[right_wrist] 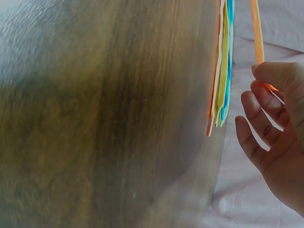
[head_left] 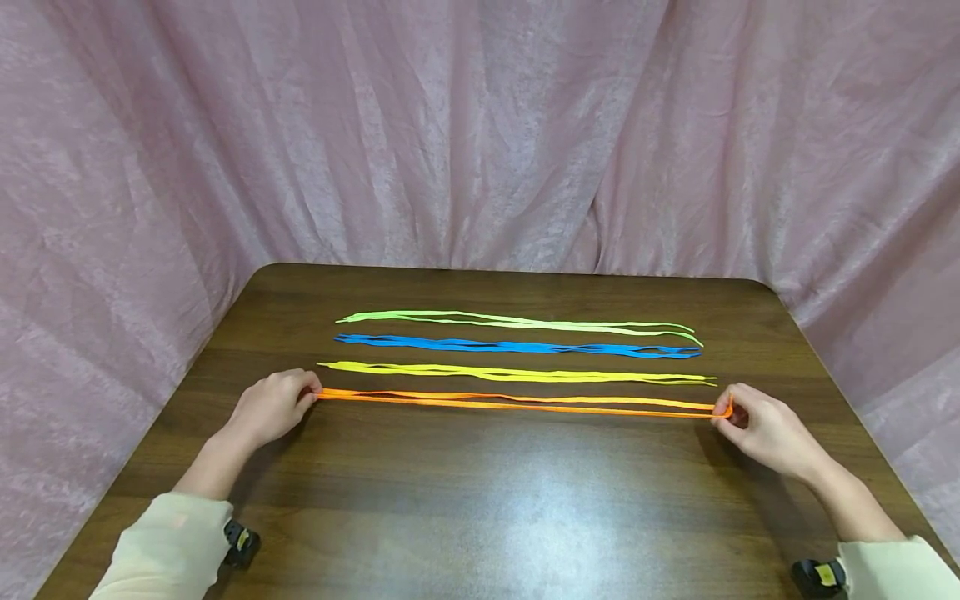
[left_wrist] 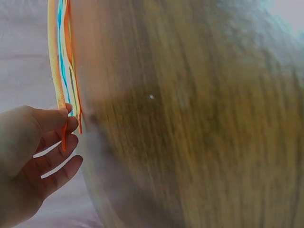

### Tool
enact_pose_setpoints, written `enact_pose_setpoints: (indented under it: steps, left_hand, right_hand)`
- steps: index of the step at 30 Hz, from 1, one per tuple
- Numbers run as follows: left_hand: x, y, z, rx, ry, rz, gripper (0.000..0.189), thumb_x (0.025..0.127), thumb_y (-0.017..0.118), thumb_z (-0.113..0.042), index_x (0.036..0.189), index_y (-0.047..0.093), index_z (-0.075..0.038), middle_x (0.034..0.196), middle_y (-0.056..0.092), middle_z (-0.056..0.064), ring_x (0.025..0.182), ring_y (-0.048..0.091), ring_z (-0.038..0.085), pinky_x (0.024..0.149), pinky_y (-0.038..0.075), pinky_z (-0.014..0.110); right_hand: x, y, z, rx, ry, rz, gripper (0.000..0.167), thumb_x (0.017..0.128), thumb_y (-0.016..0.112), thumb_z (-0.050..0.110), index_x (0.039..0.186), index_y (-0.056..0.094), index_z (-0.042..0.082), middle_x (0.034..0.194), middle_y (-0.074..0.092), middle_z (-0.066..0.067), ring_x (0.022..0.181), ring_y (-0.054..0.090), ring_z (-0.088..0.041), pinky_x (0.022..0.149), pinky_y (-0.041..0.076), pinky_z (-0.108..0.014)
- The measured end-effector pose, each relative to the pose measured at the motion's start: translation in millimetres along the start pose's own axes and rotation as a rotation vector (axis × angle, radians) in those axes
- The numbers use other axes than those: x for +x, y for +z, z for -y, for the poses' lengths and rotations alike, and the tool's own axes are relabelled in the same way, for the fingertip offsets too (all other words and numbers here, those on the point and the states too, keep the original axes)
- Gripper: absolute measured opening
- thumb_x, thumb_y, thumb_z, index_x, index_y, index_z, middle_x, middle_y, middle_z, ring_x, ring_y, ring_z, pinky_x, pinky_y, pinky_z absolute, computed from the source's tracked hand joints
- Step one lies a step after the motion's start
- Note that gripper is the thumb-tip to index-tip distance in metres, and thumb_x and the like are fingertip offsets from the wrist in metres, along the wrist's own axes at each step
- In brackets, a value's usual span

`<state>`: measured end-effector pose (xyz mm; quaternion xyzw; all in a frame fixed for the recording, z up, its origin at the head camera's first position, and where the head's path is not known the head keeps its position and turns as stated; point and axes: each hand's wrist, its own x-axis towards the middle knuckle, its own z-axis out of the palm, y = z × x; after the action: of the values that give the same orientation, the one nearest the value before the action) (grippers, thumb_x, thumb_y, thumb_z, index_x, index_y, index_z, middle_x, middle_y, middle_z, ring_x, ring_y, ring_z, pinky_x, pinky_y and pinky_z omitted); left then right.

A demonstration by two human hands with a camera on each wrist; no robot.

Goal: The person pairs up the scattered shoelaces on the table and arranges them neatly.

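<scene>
Two orange laces (head_left: 450, 403), flat and shoelace-like, run left to right in front of me. My left hand (head_left: 273, 404) pinches one lace's left end between thumb and forefinger, a short tip hanging below in the left wrist view. At the far end of that same lace (right_wrist: 258, 38), thumb and forefinger of my right hand (head_left: 768, 429) pinch it, the other fingers loosely bent. The held lace looks nearly straight between both hands. Beside it, the other orange lace's end (right_wrist: 209, 126) lies on the table.
Beyond the orange pair, bundles of yellow laces (head_left: 517, 376), blue laces (head_left: 510, 346) and light green laces (head_left: 378, 316) lie roughly parallel on the brown wooden table (head_left: 420, 492). A pink curtain (head_left: 480, 142) hangs behind the table and along its sides.
</scene>
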<state>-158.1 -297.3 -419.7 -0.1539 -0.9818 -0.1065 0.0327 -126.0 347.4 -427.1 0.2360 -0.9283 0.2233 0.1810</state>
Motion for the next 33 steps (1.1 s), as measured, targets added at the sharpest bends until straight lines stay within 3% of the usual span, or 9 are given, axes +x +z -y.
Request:
enact_pose_setpoints:
  steps: [11,23,33]
  left_hand:
    - [-3.3,-0.1,10.1,0.01,-0.035,0.014,0.007,0.082,0.063,-0.007,0.083,0.063,-0.013,0.078,0.061,0.0,0.059,0.05,0.017,0.051,0.041,0.038]
    - [1.5,3.0,7.8,0.006,-0.025,0.018,0.008,0.081,0.066,-0.01,0.079,0.061,-0.017,0.077,0.06,-0.001,0.062,0.053,0.018,0.053,0.043,0.041]
    - [7.5,2.9,8.2,0.011,-0.042,0.009,0.007,0.08,0.065,-0.007,0.082,0.063,-0.013,0.077,0.061,0.002,0.059,0.049,0.018,0.051,0.042,0.039]
  right_hand:
    - [-5.6,-2.5,-9.4,-0.059,0.018,0.033,0.034,0.063,0.073,-0.002,0.072,0.053,0.024,0.067,0.047,0.018,0.061,0.044,0.006,0.055,0.033,-0.01]
    - [-7.4,-3.2,-22.0,-0.134,-0.018,0.028,0.029,0.064,0.072,-0.004,0.075,0.058,0.019,0.073,0.052,0.013,0.065,0.046,0.002,0.057,0.035,-0.012]
    - [-2.2,-2.2,-23.5,-0.196,-0.016,0.043,0.027,0.064,0.072,-0.003,0.077,0.059,0.016,0.073,0.05,0.01,0.064,0.047,-0.005,0.052,0.039,-0.025]
